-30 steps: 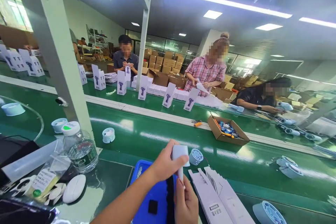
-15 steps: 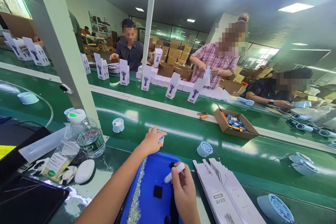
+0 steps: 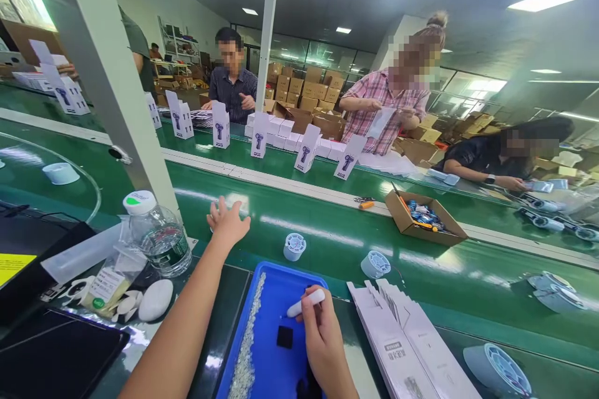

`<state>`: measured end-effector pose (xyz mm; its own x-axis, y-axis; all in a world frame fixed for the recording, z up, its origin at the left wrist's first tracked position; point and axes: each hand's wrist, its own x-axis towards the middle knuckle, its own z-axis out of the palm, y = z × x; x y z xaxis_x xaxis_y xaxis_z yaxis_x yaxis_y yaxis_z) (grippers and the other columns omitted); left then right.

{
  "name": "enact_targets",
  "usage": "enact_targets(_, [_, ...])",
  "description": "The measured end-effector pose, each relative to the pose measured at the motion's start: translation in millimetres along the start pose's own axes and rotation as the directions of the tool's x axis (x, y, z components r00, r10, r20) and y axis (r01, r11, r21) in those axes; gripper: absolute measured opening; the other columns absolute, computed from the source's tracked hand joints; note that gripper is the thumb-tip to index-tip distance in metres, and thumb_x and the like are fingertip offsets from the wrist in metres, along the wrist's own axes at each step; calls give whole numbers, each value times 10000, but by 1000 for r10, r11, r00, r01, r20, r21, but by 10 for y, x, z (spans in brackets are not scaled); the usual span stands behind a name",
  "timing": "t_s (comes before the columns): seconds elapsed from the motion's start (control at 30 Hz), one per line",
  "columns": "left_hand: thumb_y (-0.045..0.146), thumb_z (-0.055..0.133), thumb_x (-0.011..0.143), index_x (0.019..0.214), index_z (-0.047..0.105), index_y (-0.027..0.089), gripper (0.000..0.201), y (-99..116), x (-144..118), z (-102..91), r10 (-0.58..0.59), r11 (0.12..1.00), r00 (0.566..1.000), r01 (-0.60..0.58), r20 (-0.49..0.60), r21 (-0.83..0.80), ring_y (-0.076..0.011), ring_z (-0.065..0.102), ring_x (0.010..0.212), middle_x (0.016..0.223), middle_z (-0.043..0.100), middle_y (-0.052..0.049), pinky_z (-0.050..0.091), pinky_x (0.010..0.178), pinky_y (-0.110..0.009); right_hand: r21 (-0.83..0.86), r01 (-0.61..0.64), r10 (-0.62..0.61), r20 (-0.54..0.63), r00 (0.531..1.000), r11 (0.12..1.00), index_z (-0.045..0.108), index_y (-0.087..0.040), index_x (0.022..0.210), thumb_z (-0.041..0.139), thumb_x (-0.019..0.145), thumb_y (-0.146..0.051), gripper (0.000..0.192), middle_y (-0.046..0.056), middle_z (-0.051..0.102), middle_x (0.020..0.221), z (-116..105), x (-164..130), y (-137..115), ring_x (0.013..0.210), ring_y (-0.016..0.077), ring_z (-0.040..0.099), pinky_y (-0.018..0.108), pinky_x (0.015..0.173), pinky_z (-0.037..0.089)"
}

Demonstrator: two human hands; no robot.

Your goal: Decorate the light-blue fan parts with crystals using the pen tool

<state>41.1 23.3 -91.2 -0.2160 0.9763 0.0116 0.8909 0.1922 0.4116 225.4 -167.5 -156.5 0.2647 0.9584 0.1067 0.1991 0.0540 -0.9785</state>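
Right hand [image 3: 322,340] fingers clenched on white pen-shaped tool [image 3: 306,303], long axis toward surface's far edge, above blue tray [image 3: 269,349] | left hand [image 3: 228,222] released, fingers spread beyond tray; fan part [image 3: 294,246] nearer left hand.

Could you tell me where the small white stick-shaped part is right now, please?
In the head view, low and centre, the white stick-shaped part is pinched in the right hand above the blue tray, left of the flat cartons.

Two bare forearms, left hand [image 3: 228,222], right hand [image 3: 322,340], no sleeves, gloves or rings visible
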Motion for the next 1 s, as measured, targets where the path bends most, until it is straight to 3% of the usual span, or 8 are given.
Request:
enact_targets(0.1, [381, 593, 751, 1312, 491, 245, 586, -146, 91, 35, -97, 995, 995, 97, 14, -34, -426, 62, 1405, 1535, 120, -146, 139, 1100, -569, 0, -2, 2, -12, 1000, 1000, 528, -199, 978, 437, 907, -519, 340, 22, 590, 774, 9, 1, -8, 645, 164, 593, 277, 639, 503])
enact_targets(0.23, [245, 629, 686, 1244, 546, 227, 564, -297, 156, 91, -86, 988, 993, 96, 84, -123, -442, 305, 1308, 1411, 331, -188, 312, 1011, -557, 3, 9, -9, -18, 1000, 1000, 531, -197, 972, 441, 913, -500, 321, 24, 601, 772, 14, -3, -20, 637, 164, 602, 276, 624, 508])
enact_targets(0.47, [117, 598, 624, 1089, 627, 212, 475, -287, 177, 48, 39, 941, 998, -18, 56, -338, -282, 569, 1019, 1123, 548, -126, 437, 920, -380, -83, 73, -68, 62, 996, 994, 541, -205, 961, 439, 926, -464, 281, 22, 595, 780, -18, -28, -23, 661, 166, 585, 270, 633, 485])
enact_targets(0.6, [237, 651, 676, 1095, 621, 212, 421, -149, 112, -42, 130, 857, 991, -109, 7, -504, -230, 584, 971, 1093, 610, -88, 460, 875, -318, -231, 157, -188, -117, 975, 960, 561, -204, 947, 482, 913, -439, 250, 36, 612, 822, -98, -13, 16, 736, 175, 583, 269, 681, 466])
enact_targets(0.67, [327, 640, 728, 1139, 591, 228, 425, -76, 66, -63, 154, 761, 988, -117, 3, -638, -225, 591, 961, 1122, 606, -88, 473, 853, -323, -292, 169, -227, -178, 958, 942, 564, -203, 907, 488, 905, -452, 260, 36, 608, 799, -146, 1, 38, 723, 177, 578, 274, 678, 463])
enact_targets(0.77, [398, 605, 785, 1205, 506, 249, 457, 33, 4, -77, 139, 539, 989, -35, 48, -842, -203, 615, 892, 1145, 565, -97, 508, 799, -342, -327, 165, -239, -199, 951, 930, 554, -204, 864, 483, 898, -476, 283, 24, 590, 748, -201, 14, 60, 662, 168, 557, 272, 641, 459])
enact_targets(0.9, [289, 652, 779, 1095, 460, 211, 378, 156, -72, -174, 158, 126, 973, 150, 169, -981, -174, 640, 814, 991, 596, -70, 542, 778, -365, -314, 146, -216, -203, 955, 938, 546, -201, 849, 479, 896, -496, 306, 21, 585, 737, -232, 20, 62, 660, 164, 548, 266, 633, 459])
enact_targets(1.0, [199, 595, 816, 964, 507, 158, 177, 206, -128, -319, 264, -165, 930, 306, 257, -937, -167, 647, 780, 886, 639, -66, 556, 776, -358, -307, 139, -206, -201, 958, 942, 544, -199, 847, 478, 891, -508, 319, 23, 590, 741, -230, 26, 52, 665, 165, 551, 268, 636, 461])
